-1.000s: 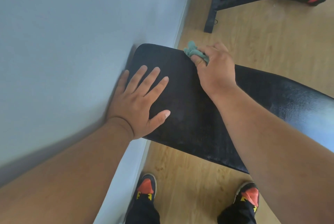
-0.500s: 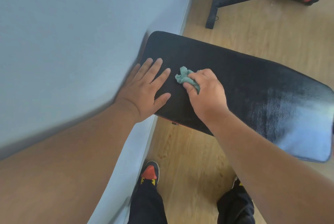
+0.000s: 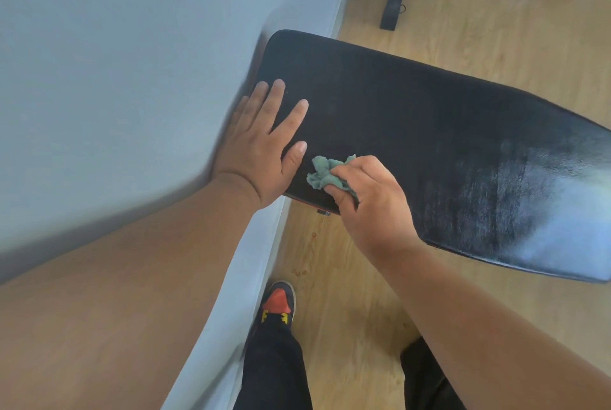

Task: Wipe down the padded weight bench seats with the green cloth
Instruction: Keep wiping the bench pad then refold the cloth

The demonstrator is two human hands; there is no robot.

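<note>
Head view: the grey wall (image 3: 115, 62) is filling the upper left of the frame, the black bench pad (image 3: 429, 145) stretching across centre to right. My left hand (image 3: 261, 145) is lying flat, fingers straight, on the pad's left end. My right hand (image 3: 370, 198) is pinching the bunched green cloth (image 3: 322, 174) against the pad's near edge, centre frame.

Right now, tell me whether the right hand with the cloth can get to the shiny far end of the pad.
Probably yes: the right hand holds the cloth on the pad, and nothing lies between it and the shiny end.
</note>
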